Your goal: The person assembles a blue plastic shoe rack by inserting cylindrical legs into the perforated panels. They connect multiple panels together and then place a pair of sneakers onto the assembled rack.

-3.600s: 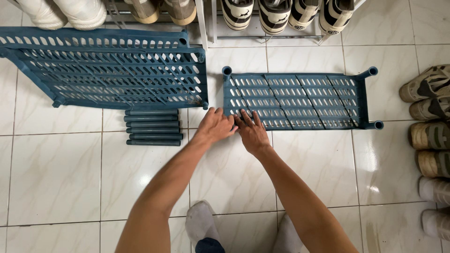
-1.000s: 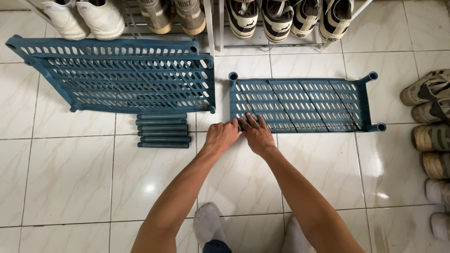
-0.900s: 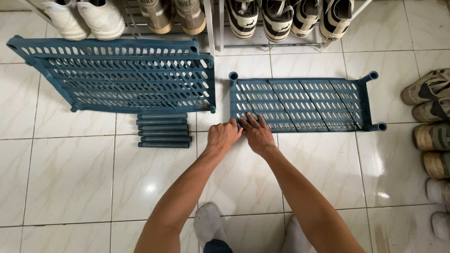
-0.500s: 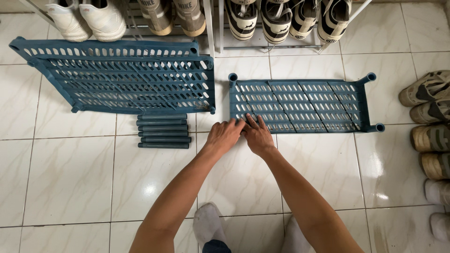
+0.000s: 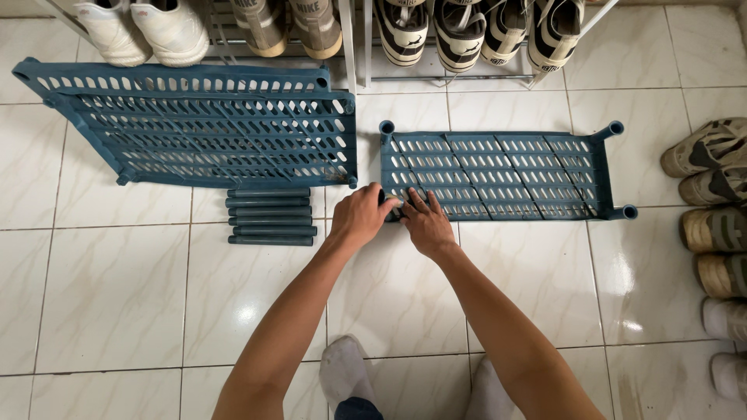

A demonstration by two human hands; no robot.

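A blue slotted plastic shelf panel lies flat on the white tiled floor, with round sockets at its corners. My left hand is curled around the panel's near left corner. My right hand lies flat on the panel's near edge beside it, fingers spread over the slots. Both forearms reach forward from the bottom of the view. Whatever sits under the left fingers at the corner is hidden.
A stack of blue slotted panels lies at the left, with several short blue tubes in front of it. A shoe rack with shoes runs along the top. More shoes line the right edge. My socked feet are below.
My left hand has shifted slightly up and closed around the panel's near left corner; earlier it rested just beside it. The right hand has stayed on the panel's edge.
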